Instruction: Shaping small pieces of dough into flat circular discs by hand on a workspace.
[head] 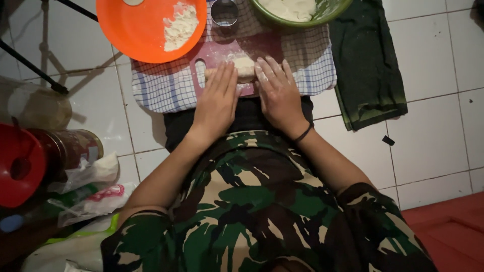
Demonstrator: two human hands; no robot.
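A pale piece of dough (244, 66) lies on a dark red cutting board (217, 53), which rests on a checked cloth (161, 88). My left hand (218, 98) presses flat on the left part of the dough, fingers together and stretched forward. Beside it, my right hand (278, 90) lies flat on the right part, dusted with flour, a dark band around its wrist. Only the middle of the dough shows between the two hands.
An orange plate (146, 30) with flour or dough scraps sits at the back left, a round metal cutter (224, 12) beside it, a green bowl (302, 21) of dough behind. A dark green cloth (365, 60) lies right. Cans, a red lid (17, 166) and bags crowd the left on white tiles.
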